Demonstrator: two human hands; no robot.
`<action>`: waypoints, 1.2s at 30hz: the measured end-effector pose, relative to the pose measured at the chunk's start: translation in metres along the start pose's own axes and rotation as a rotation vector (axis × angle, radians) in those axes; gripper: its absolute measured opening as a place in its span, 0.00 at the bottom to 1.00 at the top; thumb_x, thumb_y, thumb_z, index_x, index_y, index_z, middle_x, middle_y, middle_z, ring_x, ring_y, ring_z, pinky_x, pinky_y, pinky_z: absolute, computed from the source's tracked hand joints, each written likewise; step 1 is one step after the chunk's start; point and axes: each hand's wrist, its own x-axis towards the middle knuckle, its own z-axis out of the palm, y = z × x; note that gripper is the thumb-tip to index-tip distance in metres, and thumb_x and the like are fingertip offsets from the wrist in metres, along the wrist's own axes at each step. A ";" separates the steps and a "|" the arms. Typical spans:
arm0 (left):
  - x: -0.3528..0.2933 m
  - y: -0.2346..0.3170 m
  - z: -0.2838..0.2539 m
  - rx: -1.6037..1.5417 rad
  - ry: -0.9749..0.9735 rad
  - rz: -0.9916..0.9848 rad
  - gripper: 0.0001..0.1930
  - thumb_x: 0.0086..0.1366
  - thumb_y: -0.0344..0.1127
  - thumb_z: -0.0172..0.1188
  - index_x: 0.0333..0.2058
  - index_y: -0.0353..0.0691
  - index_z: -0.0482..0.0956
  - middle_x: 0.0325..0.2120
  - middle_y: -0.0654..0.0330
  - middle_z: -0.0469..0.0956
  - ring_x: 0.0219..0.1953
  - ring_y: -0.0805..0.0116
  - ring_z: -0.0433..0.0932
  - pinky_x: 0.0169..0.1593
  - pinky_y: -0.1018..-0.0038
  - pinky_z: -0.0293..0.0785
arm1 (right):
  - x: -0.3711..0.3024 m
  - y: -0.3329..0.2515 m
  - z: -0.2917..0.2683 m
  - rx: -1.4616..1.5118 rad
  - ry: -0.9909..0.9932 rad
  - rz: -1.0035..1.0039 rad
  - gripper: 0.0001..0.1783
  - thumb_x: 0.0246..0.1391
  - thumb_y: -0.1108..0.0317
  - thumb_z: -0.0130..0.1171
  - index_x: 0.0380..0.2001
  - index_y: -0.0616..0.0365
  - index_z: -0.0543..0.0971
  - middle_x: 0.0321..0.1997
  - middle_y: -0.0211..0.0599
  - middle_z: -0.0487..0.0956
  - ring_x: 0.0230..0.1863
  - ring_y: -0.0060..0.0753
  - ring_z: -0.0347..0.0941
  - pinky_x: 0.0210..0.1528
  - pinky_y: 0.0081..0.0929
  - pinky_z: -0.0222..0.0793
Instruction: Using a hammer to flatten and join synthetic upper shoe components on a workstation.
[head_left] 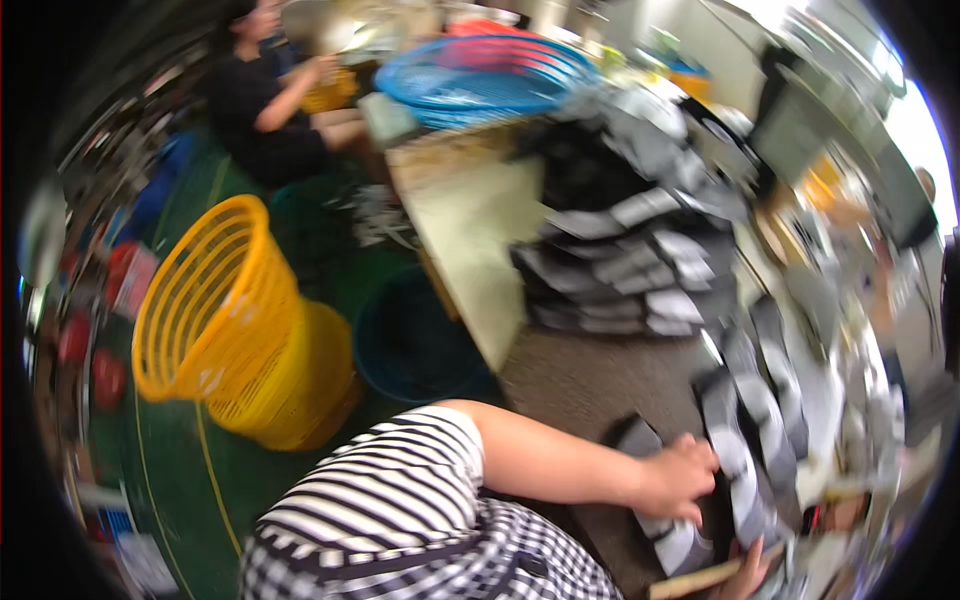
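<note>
My left hand (682, 480) reaches across from the left, palm down, over a grey, white and black sock-shaped fabric piece (678, 545) on the brown work surface (570, 385). Its fingers are bent and a little apart, resting on or just above the fabric. At the lower edge, my right hand (745, 578) shows only in part, closed around a pale wooden stick (700, 580). More such fabric pieces (735, 460) lie lengthwise just right of my left hand. Beyond them rises a tall stack of grey, white and black pieces (630, 265). Motion blurs the picture.
Yellow slatted baskets (215, 310) stand on the green floor at left, beside a dark tub (410, 335). A blue basket (485, 75) sits on the table's far end. Another person in black (265, 110) sits at the far left. Cluttered benches line the right.
</note>
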 end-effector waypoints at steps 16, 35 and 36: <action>0.008 0.024 -0.026 -0.211 0.050 0.073 0.06 0.60 0.28 0.62 0.36 0.38 0.82 0.35 0.58 0.77 0.41 0.64 0.75 0.48 0.72 0.69 | 0.012 0.006 -0.001 0.239 0.176 -0.097 0.14 0.53 0.74 0.65 0.38 0.56 0.69 0.44 0.40 0.78 0.43 0.24 0.72 0.50 0.24 0.66; 0.021 0.214 -0.019 -2.055 -0.536 0.030 0.46 0.36 0.80 0.46 0.26 0.32 0.62 0.27 0.56 0.58 0.27 0.61 0.58 0.40 0.71 0.60 | 0.015 -0.001 -0.003 0.224 0.065 -0.027 0.12 0.53 0.74 0.61 0.37 0.53 0.68 0.49 0.44 0.77 0.37 0.17 0.67 0.41 0.18 0.63; 0.019 0.228 -0.004 -2.102 -0.531 -0.031 0.47 0.32 0.82 0.46 0.24 0.33 0.60 0.25 0.58 0.56 0.24 0.62 0.57 0.38 0.72 0.59 | 0.015 0.000 -0.003 0.227 0.066 -0.020 0.12 0.53 0.74 0.61 0.37 0.53 0.68 0.49 0.44 0.77 0.37 0.17 0.67 0.41 0.18 0.63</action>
